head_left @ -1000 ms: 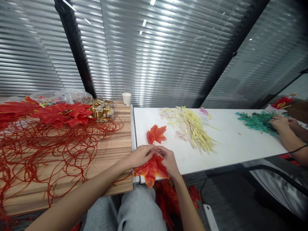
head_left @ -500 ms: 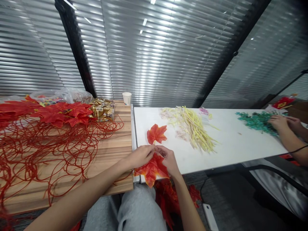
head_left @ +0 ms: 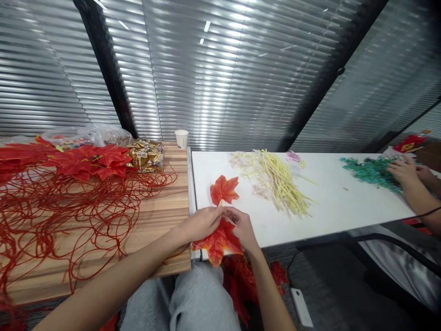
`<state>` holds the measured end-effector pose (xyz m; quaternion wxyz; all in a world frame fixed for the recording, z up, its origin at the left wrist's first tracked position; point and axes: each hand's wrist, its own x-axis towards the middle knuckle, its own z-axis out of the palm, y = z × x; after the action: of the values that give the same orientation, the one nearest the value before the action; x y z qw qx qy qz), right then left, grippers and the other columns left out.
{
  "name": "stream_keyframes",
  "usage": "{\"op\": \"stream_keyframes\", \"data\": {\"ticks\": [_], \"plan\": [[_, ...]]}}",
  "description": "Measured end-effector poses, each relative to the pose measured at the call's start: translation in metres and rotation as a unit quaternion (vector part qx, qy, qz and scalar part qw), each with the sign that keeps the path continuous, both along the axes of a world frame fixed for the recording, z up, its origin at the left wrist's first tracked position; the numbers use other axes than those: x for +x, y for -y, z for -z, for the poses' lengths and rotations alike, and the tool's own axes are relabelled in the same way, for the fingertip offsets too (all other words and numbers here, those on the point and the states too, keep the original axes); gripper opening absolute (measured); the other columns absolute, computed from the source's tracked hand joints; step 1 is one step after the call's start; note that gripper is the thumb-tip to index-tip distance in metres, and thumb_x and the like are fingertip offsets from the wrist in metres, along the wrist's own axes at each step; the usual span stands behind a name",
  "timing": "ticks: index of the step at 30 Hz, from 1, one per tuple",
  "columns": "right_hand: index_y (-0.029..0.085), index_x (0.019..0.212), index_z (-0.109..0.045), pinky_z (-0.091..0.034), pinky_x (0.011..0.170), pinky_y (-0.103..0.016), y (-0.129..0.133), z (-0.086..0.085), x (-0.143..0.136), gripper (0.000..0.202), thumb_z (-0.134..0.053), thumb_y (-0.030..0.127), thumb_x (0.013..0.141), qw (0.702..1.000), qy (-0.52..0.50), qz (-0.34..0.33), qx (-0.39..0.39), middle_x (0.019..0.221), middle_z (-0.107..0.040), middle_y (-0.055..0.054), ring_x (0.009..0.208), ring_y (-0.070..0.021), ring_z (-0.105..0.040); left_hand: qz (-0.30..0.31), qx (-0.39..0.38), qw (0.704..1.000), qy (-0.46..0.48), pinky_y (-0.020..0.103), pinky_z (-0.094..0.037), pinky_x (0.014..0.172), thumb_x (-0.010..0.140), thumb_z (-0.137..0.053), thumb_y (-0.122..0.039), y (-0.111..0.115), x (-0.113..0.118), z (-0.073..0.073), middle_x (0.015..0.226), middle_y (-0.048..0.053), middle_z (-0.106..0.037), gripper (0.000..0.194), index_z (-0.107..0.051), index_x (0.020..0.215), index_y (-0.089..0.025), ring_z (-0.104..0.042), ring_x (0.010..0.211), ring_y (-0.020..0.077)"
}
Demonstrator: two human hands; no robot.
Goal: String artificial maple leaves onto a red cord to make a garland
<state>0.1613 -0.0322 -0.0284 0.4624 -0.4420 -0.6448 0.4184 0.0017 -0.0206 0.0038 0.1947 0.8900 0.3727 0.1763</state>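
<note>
Fingertips of my left hand (head_left: 206, 221) and my right hand (head_left: 240, 224) meet at the front left corner of the white table. Both hands are closed in a pinch around the leaf stems; the exact pinch point is hidden. Above the fingers a small red-orange maple leaf (head_left: 224, 189) lies with its stem running down to them. Below and partly under the hands is a larger red maple leaf (head_left: 216, 244), reaching over the table edge.
On the wooden table (head_left: 168, 202) lie tangled red cords (head_left: 99, 216), red leaves (head_left: 93, 158), a gold packet (head_left: 146, 156) and a paper cup (head_left: 181, 139). Yellow strips (head_left: 280, 181) lie on the white table (head_left: 330, 207). At right, another person's hands touch green pieces (head_left: 370, 171).
My hands and the leaves have hardly moved. The view has shifted slightly, and the other person's hands at the right have moved a little.
</note>
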Motion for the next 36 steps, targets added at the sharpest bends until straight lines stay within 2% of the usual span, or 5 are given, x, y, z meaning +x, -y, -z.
{"op": "stream_keyframes", "data": {"ticks": [23,36], "plan": [[0.015,0.094,-0.063,-0.044,0.063,-0.024,-0.0008,-0.0009,-0.0009,0.023,-0.049,0.017,0.075,1.0,-0.012,-0.003,0.011,0.079,-0.064,-0.003,0.067,-0.0143,-0.056,0.008,-0.026,0.999,0.039,0.024,-0.042,0.072,0.084,-0.034,-0.011,-0.0013,-0.0009,-0.0015,0.087,0.004,-0.06,0.02,-0.05,0.095,-0.018,-0.056,0.08,0.0148],[0.015,0.094,-0.063,-0.046,0.062,-0.025,-0.0014,0.0026,-0.0011,0.023,-0.05,0.019,0.075,1.0,-0.018,-0.004,-0.001,0.082,-0.065,-0.005,0.068,-0.0152,-0.058,0.013,-0.033,0.998,0.045,0.024,-0.042,0.077,0.086,-0.034,-0.015,-0.0005,-0.0017,-0.0035,0.09,0.004,-0.06,0.019,-0.05,0.096,-0.018,-0.056,0.084,0.0149]]}}
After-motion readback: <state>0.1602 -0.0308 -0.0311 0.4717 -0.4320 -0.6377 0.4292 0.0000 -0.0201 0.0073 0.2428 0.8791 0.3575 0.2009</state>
